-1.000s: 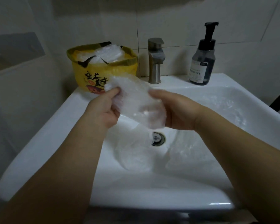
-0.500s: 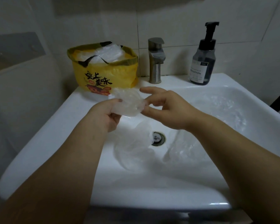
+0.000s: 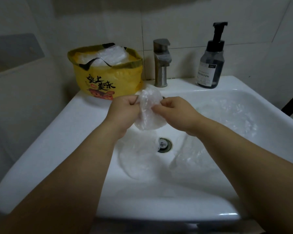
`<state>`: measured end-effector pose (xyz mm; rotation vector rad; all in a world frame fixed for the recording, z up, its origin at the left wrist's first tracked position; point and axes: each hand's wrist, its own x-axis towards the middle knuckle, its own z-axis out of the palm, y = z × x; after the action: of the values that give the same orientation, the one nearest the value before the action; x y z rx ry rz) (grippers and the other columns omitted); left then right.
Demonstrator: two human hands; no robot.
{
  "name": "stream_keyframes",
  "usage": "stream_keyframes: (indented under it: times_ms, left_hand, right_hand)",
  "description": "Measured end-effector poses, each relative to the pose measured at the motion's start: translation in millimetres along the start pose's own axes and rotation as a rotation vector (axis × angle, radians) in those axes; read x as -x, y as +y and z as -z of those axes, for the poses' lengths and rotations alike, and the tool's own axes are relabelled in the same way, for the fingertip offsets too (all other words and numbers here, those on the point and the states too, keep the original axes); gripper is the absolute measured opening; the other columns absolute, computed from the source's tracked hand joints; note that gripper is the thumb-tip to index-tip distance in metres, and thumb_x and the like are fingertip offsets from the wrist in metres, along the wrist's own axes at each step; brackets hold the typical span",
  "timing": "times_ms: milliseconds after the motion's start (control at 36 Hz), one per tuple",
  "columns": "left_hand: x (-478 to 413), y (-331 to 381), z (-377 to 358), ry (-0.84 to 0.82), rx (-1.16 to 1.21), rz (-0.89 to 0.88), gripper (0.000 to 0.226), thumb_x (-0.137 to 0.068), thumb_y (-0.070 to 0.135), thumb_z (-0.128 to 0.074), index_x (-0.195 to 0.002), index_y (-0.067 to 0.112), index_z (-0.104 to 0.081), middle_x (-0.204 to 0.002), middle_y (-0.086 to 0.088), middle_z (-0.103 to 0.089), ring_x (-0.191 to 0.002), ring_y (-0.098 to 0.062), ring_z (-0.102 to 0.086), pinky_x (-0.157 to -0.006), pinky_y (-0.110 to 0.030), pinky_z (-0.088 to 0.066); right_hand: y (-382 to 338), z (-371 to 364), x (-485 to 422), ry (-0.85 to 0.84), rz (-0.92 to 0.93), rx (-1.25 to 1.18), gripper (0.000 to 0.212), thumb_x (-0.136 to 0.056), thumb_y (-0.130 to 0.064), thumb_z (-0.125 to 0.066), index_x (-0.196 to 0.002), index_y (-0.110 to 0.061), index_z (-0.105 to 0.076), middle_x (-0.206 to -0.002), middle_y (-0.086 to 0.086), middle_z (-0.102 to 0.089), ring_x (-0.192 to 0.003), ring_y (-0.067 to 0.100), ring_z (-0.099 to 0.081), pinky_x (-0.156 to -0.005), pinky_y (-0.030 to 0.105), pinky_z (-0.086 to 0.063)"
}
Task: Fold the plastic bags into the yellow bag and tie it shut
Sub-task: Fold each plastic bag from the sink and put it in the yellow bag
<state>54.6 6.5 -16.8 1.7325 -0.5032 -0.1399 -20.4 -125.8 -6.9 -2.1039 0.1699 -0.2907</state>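
2 hands meet over the white sink (image 3: 85, 125). The left hand (image 3: 123, 112) and the right hand (image 3: 178, 112) are close together, and both pinch 1 clear plastic bag (image 3: 150, 115) between them. The fingers of each hand are curled on its thin, crinkly skin. The bag is scrunched into a small, round lump. Its top pokes up above the fingers and its bottom hangs down below them. It is up in the air, a little farther away than the round metal drain (image 3: 164, 145).

The yellow bag (image 3: 108, 78) stands on the flat rim of the sink at the far left corner, just past the left hand. It is soft and shiny, with black writing and a red picture on the front. Its mouth is open and its dark top edge is rolled down. A pile of folded bags (image 3: 112, 54), pale and see-through, fills it up to the top.

Loose bags (image 3: 135, 159) lie flat and wrinkled in the smooth bowl of the sink, to the near left and the right of the drain. They are so clear that I cannot tell how many there are.

A grey metal tap (image 3: 161, 63) with a boxy top stands at the far middle. A dark soap bottle (image 3: 211, 63) with a black pump stands at the far right.
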Motion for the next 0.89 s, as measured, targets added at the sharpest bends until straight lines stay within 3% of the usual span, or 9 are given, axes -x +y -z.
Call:
stream_keyframes:
  times_ms: [83,139,250,361,500,583,694,806,889]
  left_hand:
    - [-1,3,1,-0.036,0.158,0.064,0.011,-0.090,0.007,-0.065,-0.089,0.012,-0.073,-0.083,-0.007,-0.072,-0.080,-0.021,-0.067,-0.066,-0.027,-0.055]
    - [1,6,1,-0.095,0.280,0.110,0.011,-0.091,0.004,-0.061,-0.096,0.005,-0.070,-0.088,-0.011,-0.071,-0.079,-0.020,-0.068,-0.066,-0.025,-0.057]
    - [4,13,0,-0.174,0.496,0.167,0.016,-0.094,0.004,-0.051,-0.098,0.004,-0.066,-0.091,-0.010,-0.072,-0.079,-0.016,-0.069,-0.069,-0.026,-0.059]
    - [5,15,1,-0.205,0.608,0.189,0.018,-0.095,0.005,-0.047,-0.102,0.006,-0.064,-0.097,-0.010,-0.070,-0.080,-0.015,-0.070,-0.071,-0.026,-0.060]
    - [7,15,4,-0.281,0.575,0.210,0.019,-0.085,0.004,-0.058,-0.102,0.005,-0.064,-0.094,-0.009,-0.069,-0.079,-0.016,-0.069,-0.071,-0.028,-0.059]
    - [5,13,8,-0.294,0.444,0.249,0.036,-0.069,0.030,-0.062,-0.099,0.011,-0.066,-0.090,-0.007,-0.069,-0.074,-0.016,-0.068,-0.063,-0.028,-0.058]
    - [3,9,10,-0.362,0.324,0.324,0.083,-0.062,0.072,-0.060,-0.126,0.020,-0.060,-0.117,-0.008,-0.070,-0.105,-0.025,-0.068,-0.080,-0.039,-0.056]
    - [10,9,3,-0.402,0.179,0.314,0.058,-0.075,0.053,-0.073,-0.118,0.015,-0.066,-0.110,-0.007,-0.073,-0.100,-0.019,-0.070,-0.077,-0.033,-0.058]
    - [7,6,3,-0.279,0.204,0.281,0.036,-0.087,0.030,-0.066,-0.114,0.006,-0.066,-0.106,-0.011,-0.073,-0.095,-0.020,-0.070,-0.076,-0.028,-0.058]
  right_hand:
    - [3,1,-2,0.061,-0.008,-0.022,0.046,-0.092,-0.030,-0.056,-0.099,0.015,-0.060,-0.080,0.029,-0.052,-0.069,0.020,-0.046,-0.063,0.029,-0.036]
    - [2,2,-3,0.087,-0.007,-0.028,0.043,-0.092,-0.028,-0.056,-0.090,0.015,-0.060,-0.072,0.017,-0.045,-0.065,0.018,-0.042,-0.058,0.027,-0.033]
    - [1,2,-3,0.150,0.000,-0.087,0.025,-0.092,-0.025,-0.055,-0.073,-0.009,-0.053,-0.066,0.010,-0.038,-0.054,0.011,-0.036,-0.050,0.020,-0.031]
    - [-4,3,-5,0.151,-0.127,-0.421,0.021,-0.092,-0.024,-0.056,-0.096,-0.003,-0.055,-0.100,0.018,-0.059,-0.094,0.033,-0.061,-0.085,0.045,-0.055]
    - [-6,7,-3,0.044,-0.182,-0.751,0.007,-0.095,-0.014,-0.053,-0.099,-0.007,-0.052,-0.099,0.011,-0.059,-0.085,0.022,-0.063,-0.072,0.036,-0.058]
    - [-2,10,-8,0.106,-0.162,-0.741,0.031,-0.091,-0.013,-0.062,-0.118,-0.013,-0.046,-0.101,0.008,-0.057,-0.084,0.021,-0.064,-0.068,0.030,-0.057]
    - [2,10,-7,0.146,-0.072,-0.453,0.046,-0.084,-0.016,-0.072,-0.121,-0.019,-0.045,-0.092,0.006,-0.061,-0.090,0.028,-0.066,-0.082,0.041,-0.055]
    - [4,5,-3,0.099,-0.014,-0.283,0.047,-0.080,-0.017,-0.075,-0.117,-0.023,-0.045,-0.098,0.007,-0.061,-0.085,0.023,-0.064,-0.076,0.034,-0.054]
    - [4,7,-6,0.125,-0.099,-0.467,0.056,-0.081,-0.018,-0.074,-0.126,-0.019,-0.041,-0.112,0.012,-0.060,-0.093,0.027,-0.066,-0.082,0.038,-0.057]
